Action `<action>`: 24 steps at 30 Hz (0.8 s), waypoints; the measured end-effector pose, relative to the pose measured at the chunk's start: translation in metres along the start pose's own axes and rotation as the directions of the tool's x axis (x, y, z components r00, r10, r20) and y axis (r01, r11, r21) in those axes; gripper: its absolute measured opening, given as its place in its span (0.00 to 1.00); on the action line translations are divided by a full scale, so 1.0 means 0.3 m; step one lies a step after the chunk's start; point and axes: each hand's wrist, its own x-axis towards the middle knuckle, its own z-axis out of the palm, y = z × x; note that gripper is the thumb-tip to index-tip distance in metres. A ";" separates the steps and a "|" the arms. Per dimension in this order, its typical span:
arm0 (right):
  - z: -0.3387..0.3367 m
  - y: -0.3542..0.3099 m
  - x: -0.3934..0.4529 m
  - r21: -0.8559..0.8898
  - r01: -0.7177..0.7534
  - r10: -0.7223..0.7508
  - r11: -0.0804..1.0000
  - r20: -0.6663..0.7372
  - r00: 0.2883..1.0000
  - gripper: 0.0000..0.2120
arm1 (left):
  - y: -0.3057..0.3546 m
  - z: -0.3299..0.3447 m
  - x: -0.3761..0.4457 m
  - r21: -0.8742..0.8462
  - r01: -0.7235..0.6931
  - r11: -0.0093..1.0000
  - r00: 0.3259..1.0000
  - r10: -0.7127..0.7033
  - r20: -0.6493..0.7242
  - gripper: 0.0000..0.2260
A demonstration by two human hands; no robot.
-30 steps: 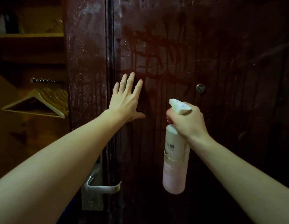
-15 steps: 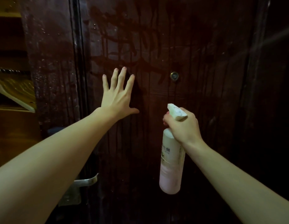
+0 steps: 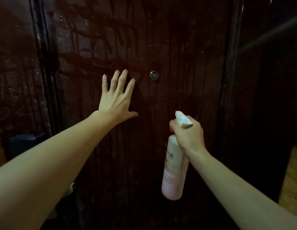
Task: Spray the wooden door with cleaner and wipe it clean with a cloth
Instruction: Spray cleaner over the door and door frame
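Seemingly upright spray bottle, nozzle doorward.

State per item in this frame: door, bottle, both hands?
wooden door: shut against frame, wet, drip streaks running down
spray bottle: upright, nozzle toward door
left hand: open, fingers spread, flat on door
right hand: gripping bottle's trigger head
peephole: uncovered

Dim, warm light falls from behind the viewer. The dark door shows faint wet sheen. Edges curve and darken.
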 end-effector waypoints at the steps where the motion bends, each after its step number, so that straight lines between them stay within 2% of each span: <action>1: -0.009 0.006 0.003 -0.015 -0.001 0.001 1.000 -0.005 1.000 0.06 | 0.014 0.000 0.005 0.006 -0.019 1.000 1.000 0.019 -0.008 0.53; 7: -0.074 0.049 0.023 -0.102 -0.021 0.016 0.995 -0.047 0.999 0.04 | 0.113 0.007 0.037 0.073 -0.183 0.980 0.982 0.186 -0.032 0.45; 12: -0.119 0.078 0.021 -0.101 -0.013 0.012 0.995 -0.014 1.000 0.04 | 0.200 0.013 0.060 0.049 -0.259 0.965 0.965 0.260 -0.014 0.36; 16: -0.153 0.101 0.030 -0.090 -0.031 0.029 0.995 -0.022 0.999 0.05 | 0.255 0.016 0.074 0.055 -0.309 0.950 0.951 0.308 0.010 0.35; 24: -0.205 0.115 0.054 -0.119 -0.058 0.052 0.991 -0.054 0.997 0.06 | 0.324 0.017 0.097 0.069 -0.292 0.954 0.955 0.288 0.068 0.37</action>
